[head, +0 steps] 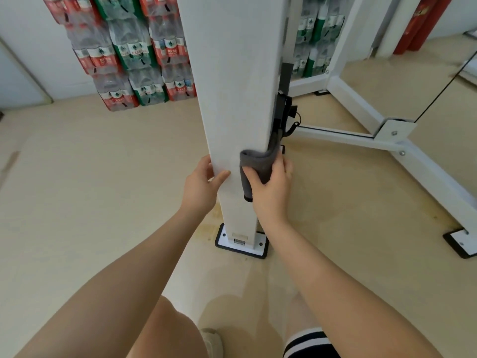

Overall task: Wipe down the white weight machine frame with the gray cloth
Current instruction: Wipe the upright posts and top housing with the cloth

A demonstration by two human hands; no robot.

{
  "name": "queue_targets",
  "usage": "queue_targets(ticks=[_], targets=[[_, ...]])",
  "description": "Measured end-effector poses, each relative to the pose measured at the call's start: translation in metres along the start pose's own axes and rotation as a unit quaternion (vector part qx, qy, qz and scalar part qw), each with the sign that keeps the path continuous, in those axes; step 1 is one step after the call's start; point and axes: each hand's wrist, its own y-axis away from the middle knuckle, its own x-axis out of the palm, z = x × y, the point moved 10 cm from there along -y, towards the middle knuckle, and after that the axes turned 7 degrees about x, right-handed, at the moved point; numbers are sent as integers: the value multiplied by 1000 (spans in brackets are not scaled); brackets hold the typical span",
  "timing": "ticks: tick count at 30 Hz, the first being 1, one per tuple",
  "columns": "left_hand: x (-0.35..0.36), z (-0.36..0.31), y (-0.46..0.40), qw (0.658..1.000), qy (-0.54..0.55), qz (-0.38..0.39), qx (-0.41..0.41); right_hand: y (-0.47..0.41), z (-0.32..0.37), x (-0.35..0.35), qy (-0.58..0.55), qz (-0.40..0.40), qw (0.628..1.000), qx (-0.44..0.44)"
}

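The right hand (271, 187) grips the cloth (254, 161) and presses it on the right edge of the post (232, 99) — low down, a bit above the foot plate (241, 245). The left hand (201, 184) grasps the post's left edge, thumb on the front. Packs of bottles (129, 55) (red and green labels) are stacked by the wall (25, 34) behind.

I record the tall white painted-metal frame post (232, 99) as smooth and satin. The folded gray cloth (258, 158) looks soft, matt and napped. The beige floor (90, 189) is smooth and faintly glossy, and the clear plastic wrap (124, 55) on the stacked bottles is shiny.
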Motion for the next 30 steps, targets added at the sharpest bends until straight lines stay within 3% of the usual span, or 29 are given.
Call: queue_targets(ticks=[7, 14, 18, 26, 30], targets=[[-13, -16, -1, 999, -28, -30, -1, -17, 107, -15, -18, -53, 990, -126], [-35, -70, 4, 989, 66, -85, 99, -6, 55, -7, 54, -27, 997, -44], [-42, -95, 2, 984, 26, -88, 152, 0, 48, -6, 46, -52, 997, -19], [-72, -170, -9, 961, 72, -121, 236, -17, 147, -15, 70, -86, 984, -136], [-65, -166, -15, 968, 118, -96, 201, -22, 158, -16, 87, -55, 982, -158]])
